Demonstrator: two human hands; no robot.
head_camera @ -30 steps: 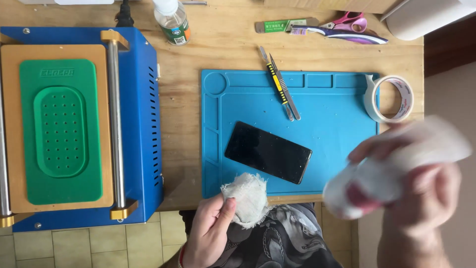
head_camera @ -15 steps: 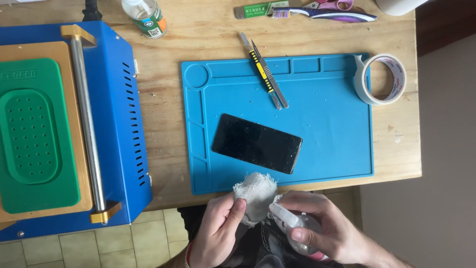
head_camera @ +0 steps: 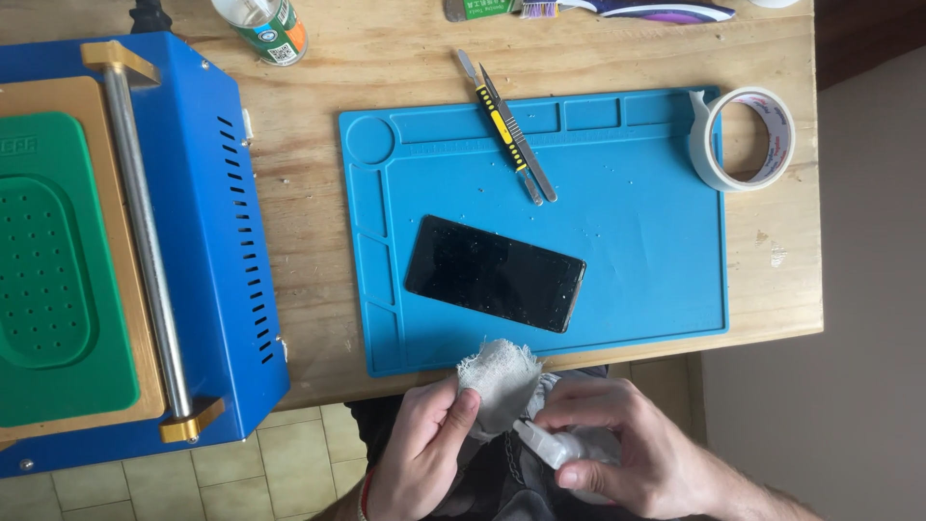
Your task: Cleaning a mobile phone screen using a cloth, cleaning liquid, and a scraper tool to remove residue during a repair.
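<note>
So right now my left hand (head_camera: pixel 420 453) has a wadded bit of white cloth (head_camera: pixel 499 378) pinched between thumb and fingers, closed snug around its lower edge, right at the near edge of the table. My right hand (head_camera: pixel 617 444) is wrapped around a small white squeeze bottle (head_camera: pixel 555 446), fingers curled shut on it, with the nozzle poked up against the cloth. Both hands are off the table, over my lap.

The black phone (head_camera: pixel 495 273) is lying flat and a bit skewed on the blue silicone mat (head_camera: pixel 637 251), just beyond the cloth, not touching it. There are tiny specks scattered over the glass and the mat around it. Farther back a yellow-handled blade and a metal pry tool (head_camera: pixel 511 125) lie across the mat's far edge, a roll of tape (head_camera: pixel 743 138) sits at the far right corner, and the big blue machine (head_camera: pixel 193 241) with its green pad takes up the left.

What worries me: squeeze too hard and the cloth gets soaked, and any drip lands on my lap rather than the mat. An overly wet cloth could also push liquid toward the phone's edges. And those specks look gritty, so dragging them across the glass could scratch it. I can't tell how full the bottle is, so the flow is a bit of a guess.
</note>
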